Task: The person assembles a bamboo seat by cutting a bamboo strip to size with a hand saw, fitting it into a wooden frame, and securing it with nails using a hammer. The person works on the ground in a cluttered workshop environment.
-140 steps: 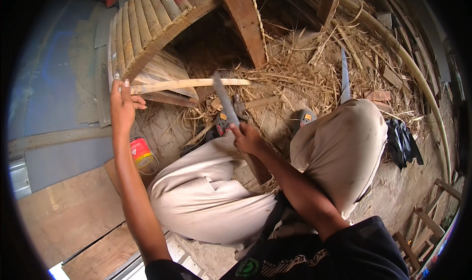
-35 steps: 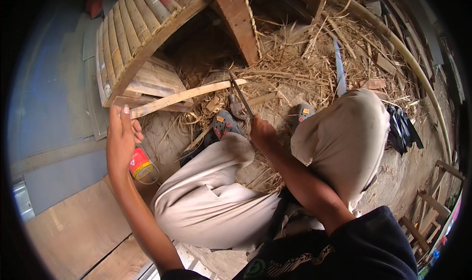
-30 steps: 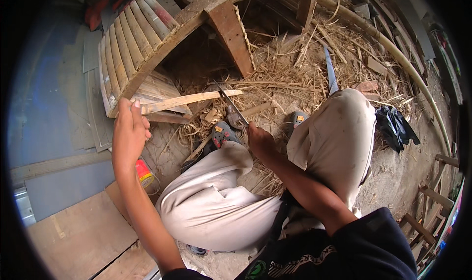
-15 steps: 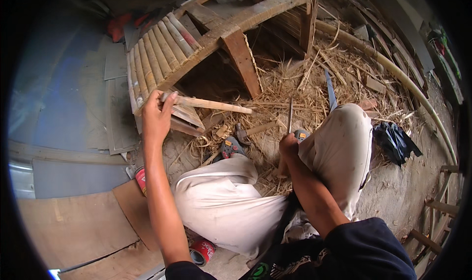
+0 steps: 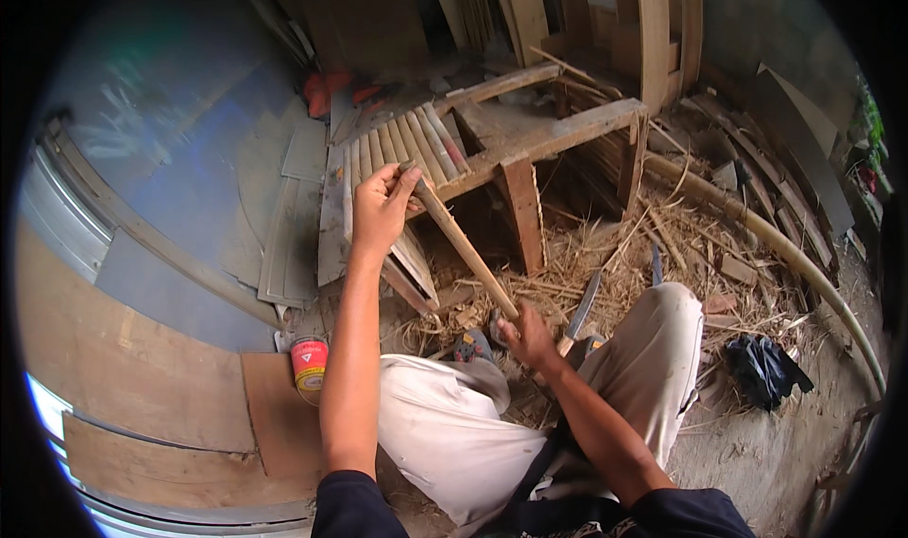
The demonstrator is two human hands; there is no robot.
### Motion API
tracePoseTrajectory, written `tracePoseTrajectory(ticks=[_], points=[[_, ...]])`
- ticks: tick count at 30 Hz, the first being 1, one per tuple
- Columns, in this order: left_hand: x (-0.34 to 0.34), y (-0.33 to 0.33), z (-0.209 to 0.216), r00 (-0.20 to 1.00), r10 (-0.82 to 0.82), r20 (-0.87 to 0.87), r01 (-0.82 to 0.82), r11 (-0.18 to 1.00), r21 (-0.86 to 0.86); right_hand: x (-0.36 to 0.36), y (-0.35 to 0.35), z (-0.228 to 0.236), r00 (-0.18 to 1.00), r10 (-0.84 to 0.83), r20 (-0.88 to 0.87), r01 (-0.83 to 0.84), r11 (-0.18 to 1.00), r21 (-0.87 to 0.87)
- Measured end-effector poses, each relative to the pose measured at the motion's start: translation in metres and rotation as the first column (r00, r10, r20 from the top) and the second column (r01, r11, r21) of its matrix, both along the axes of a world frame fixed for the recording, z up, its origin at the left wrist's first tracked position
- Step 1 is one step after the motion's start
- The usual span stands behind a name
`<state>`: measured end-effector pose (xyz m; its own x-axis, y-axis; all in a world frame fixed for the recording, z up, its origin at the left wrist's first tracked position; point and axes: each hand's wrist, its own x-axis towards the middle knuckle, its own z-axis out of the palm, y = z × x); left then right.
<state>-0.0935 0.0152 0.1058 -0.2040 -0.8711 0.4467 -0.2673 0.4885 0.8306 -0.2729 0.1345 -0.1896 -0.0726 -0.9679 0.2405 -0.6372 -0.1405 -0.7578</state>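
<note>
A slim bamboo stick (image 5: 463, 245) slants down from left to right in front of me. My left hand (image 5: 383, 207) grips its upper end between thumb and fingers. At its lower end, my right hand (image 5: 530, 338) has its fingers closed around the tip. A long-bladed knife (image 5: 584, 303) points up and away beside my right hand; its pale handle passes under that hand and wrist. Whether the right fingers also hold the handle is hidden. Just beyond the stick stands a wooden frame (image 5: 520, 207) partly covered with bamboo slats (image 5: 402, 141).
Bamboo shavings (image 5: 605, 245) litter the ground ahead. A long bamboo pole (image 5: 757, 226) curves along the right, near a black plastic bag (image 5: 764, 373). A red and yellow can (image 5: 309, 363) stands left of my left forearm, by wooden boards (image 5: 142, 349). A hammer head (image 5: 496, 328) shows near my foot.
My right hand has moved left and up to the stick's lower end. The stick now slants more steeply, and the knife blade leans further right. The view has tilted up.
</note>
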Motion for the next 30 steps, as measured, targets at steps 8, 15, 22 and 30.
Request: tracePoseTrajectory(ticks=[8,15,22,30], points=[[-0.048,0.002,-0.019,0.974,-0.013,-0.224,-0.033,0.979,-0.201,0.003,0.031,0.02,0.877,0.117,0.467,-0.155,0.987,0.044],[-0.064,0.007,-0.104,0.969,-0.064,0.238,-0.03,0.928,0.37,-0.016,0.039,0.054,0.895,-0.081,0.439,0.081,0.997,0.019],[-0.047,-0.043,-0.103,0.967,-0.051,0.249,-0.064,0.899,0.433,-0.029,-0.078,0.104,0.942,-0.189,0.278,0.283,0.891,-0.354],[-0.044,-0.05,-0.093,0.949,0.143,0.281,-0.224,0.933,0.283,-0.022,-0.234,0.184,0.994,-0.044,0.097,0.063,0.978,-0.2]])
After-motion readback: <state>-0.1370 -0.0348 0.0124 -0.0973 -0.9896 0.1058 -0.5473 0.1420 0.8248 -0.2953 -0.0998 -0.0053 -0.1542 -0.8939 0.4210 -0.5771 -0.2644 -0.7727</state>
